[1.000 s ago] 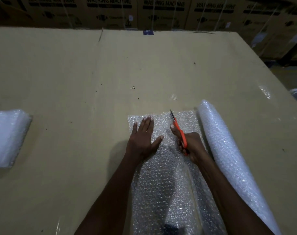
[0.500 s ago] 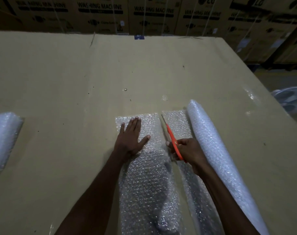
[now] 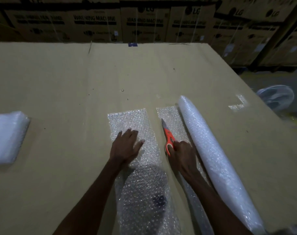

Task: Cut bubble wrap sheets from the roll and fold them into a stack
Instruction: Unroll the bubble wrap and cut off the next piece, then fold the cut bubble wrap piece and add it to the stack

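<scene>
Fingers of our left hand are lying nearly straight, pressing the cut sheet, now lying apart from the roll at its 3 o'clock. Our right hand is curling round the scissors. We are judging the sheet light, limp and slippery, best pinched at its far corners for folding toward the stack at 9 o'clock.

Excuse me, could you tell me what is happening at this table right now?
A person is cutting bubble wrap. The left hand presses flat on a cut sheet, now apart from the strip beside the roll. The right hand grips orange scissors. A folded stack lies far left on the cardboard table.
</scene>
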A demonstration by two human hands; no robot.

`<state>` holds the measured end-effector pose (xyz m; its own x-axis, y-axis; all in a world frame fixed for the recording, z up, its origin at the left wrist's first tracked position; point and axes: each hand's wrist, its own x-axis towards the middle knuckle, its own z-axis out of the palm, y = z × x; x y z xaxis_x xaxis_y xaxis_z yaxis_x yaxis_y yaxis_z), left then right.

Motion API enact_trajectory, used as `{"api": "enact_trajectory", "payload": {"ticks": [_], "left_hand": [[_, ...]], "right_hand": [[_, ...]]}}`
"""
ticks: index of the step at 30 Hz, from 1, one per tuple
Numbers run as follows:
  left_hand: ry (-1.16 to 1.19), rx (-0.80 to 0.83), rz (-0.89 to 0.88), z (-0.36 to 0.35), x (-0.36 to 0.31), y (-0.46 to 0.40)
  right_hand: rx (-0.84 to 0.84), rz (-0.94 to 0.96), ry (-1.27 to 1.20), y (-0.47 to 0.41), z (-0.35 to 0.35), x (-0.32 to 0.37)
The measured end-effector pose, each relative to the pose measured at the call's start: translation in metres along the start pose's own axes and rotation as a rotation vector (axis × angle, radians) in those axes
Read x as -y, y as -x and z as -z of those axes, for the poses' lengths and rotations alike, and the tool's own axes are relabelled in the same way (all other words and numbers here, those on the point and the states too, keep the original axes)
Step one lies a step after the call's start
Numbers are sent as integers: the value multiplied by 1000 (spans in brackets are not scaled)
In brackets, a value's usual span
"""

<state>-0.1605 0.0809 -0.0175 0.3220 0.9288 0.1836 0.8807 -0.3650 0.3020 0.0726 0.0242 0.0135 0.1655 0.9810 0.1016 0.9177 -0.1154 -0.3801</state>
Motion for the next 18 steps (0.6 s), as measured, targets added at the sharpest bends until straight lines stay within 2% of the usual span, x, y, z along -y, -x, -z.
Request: {"api": "enact_trajectory", "payload": {"ticks": [3, 8, 13, 18], "left_hand": [[42, 12, -65, -18, -15, 40], [29, -112, -77, -32, -46, 101], [-21, 107, 52, -29, -50, 139], [-54, 184, 85, -31, -43, 154]], "right_hand": [[18, -6, 24, 8, -4, 3], [76, 13, 95, 19, -5, 6], [-86, 192, 2, 42, -9, -1], [-136, 499, -86, 80, -30, 9]]}}
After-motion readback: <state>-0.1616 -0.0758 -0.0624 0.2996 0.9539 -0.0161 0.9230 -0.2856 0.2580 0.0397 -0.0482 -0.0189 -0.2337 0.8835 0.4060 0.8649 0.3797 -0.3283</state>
